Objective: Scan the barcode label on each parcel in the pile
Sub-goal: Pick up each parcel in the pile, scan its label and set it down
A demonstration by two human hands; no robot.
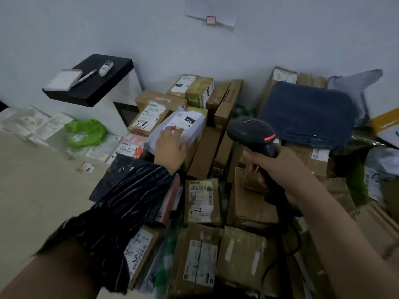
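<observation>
1. Pile of parcels (205, 152): mostly brown cardboard boxes, taped shut, contents unseen. They are packed edge to edge up against the white wall. Many carry white printed labels.
2. White mailer parcel (192, 130): lies tilted on top of the boxes at the far left of the pile, its barcode label (183, 123) facing up.
3. Left grip (171, 147): fingers straight and spread, pressing flat on the near end of the white mailer parcel and covering part of its label. It is closed round nothing. The dark striped sleeve (129, 201) crosses the left side of the pile and hides the parcels beneath it.
4. Right grip (278, 169): fingers wrapped firmly round the handle of a black barcode scanner (252, 132). The scanner is held above the middle of the pile, clear of the mailer, with a red light showing on its side. A black cable (278, 262) trails down over the near boxes.
5. Dark blue flat bag (308, 113): lies on boxes at the far right, with a grey mailer (354, 83) behind it.
6. Box marked "4-2" (201, 199): near centre, label up, between the two arms.
7. Black shelf (92, 93): on the left, bearing a white pad (63, 79), a pen (86, 76) and a small white device (105, 67).
8. Green plastic bag (86, 132): left of the pile, among flat white packets.
9. Paper sheet (210, 11): fixed to the wall above.
</observation>
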